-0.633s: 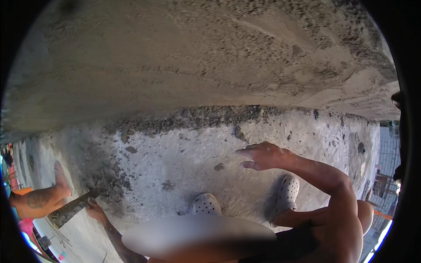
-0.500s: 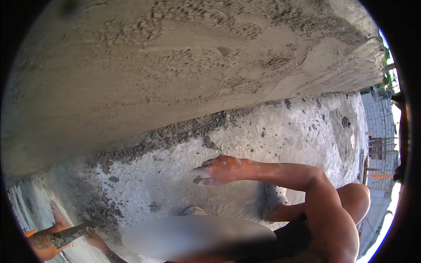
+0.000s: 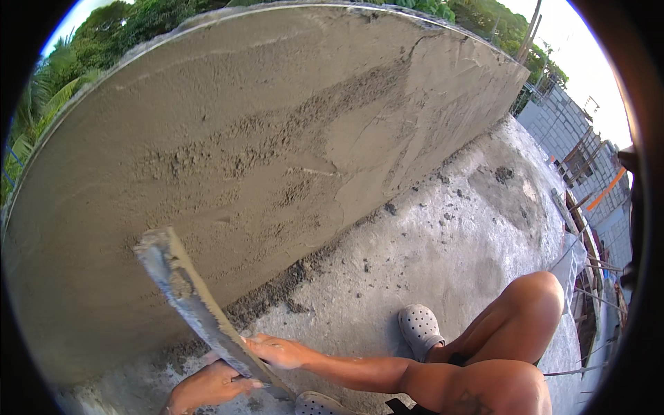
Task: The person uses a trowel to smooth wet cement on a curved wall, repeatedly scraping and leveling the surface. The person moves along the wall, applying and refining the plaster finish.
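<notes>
A long, narrow straightedge (image 3: pixel 204 311), caked with wet mortar, slants up from my hands toward the plastered wall (image 3: pixel 277 138). My left hand (image 3: pixel 211 386) is closed around its lower part, with the fingers wrapped over its face. On the other edge, a little higher, my right hand (image 3: pixel 280 351) grips it too, some of its fingers hidden behind the tool. The upper end of the straightedge appears in front of the wall; I cannot tell whether it touches. Patches of the wall's grey mortar are rough, and others are smooth.
Crumbled mortar (image 3: pixel 301 273) lies along the wall's foot on the concrete floor (image 3: pixel 443 277). My perforated clogs (image 3: pixel 418 326) and bent knees are at lower right. Boards and rods (image 3: pixel 588 277) lie at the right edge, near a block wall (image 3: pixel 567 124). Trees (image 3: pixel 104 34) rise behind.
My right hand has moved left from above the floor onto the straightedge. The straightedge has come up from the lower left to slant before the wall. The view has tilted upward.
</notes>
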Demonstrator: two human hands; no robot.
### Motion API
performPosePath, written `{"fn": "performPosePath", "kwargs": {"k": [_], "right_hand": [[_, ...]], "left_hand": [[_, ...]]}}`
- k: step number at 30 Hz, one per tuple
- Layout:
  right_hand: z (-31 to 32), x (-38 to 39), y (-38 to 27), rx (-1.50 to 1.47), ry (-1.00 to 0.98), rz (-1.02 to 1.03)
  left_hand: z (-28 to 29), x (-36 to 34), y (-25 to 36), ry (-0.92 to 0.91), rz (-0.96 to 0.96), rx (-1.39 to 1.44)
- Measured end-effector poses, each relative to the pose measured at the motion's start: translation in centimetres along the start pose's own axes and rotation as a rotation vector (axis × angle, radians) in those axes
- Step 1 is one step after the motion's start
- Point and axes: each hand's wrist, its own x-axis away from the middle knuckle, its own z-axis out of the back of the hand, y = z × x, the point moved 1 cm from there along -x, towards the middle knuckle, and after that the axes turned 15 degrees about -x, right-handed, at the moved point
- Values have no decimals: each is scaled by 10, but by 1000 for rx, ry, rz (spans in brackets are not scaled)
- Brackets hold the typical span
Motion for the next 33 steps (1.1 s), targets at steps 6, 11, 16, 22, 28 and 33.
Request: {"fn": "performPosePath", "kwargs": {"k": [6, 11, 16, 22, 28, 33], "right_hand": [[45, 39, -23, -616, 67, 386], [79, 80, -74, -546, 569, 803], [185, 122, -203, 607, 1431, 1051], [244, 125, -342, 1182, 1808, 1022], [238, 101, -390, 1354, 1805, 1116], [226, 81, -353, 1352, 1827, 1060]], "left_hand": [[-3, -83, 21, -238, -199, 398], [12, -93, 3, 231, -190, 373], [0, -67, -55, 525, 82, 339], [-42, -63, -126, 456, 218, 144], [-53, -67, -167, 457, 261, 181], [-51, -72, -181, 686, 187, 173]]}}
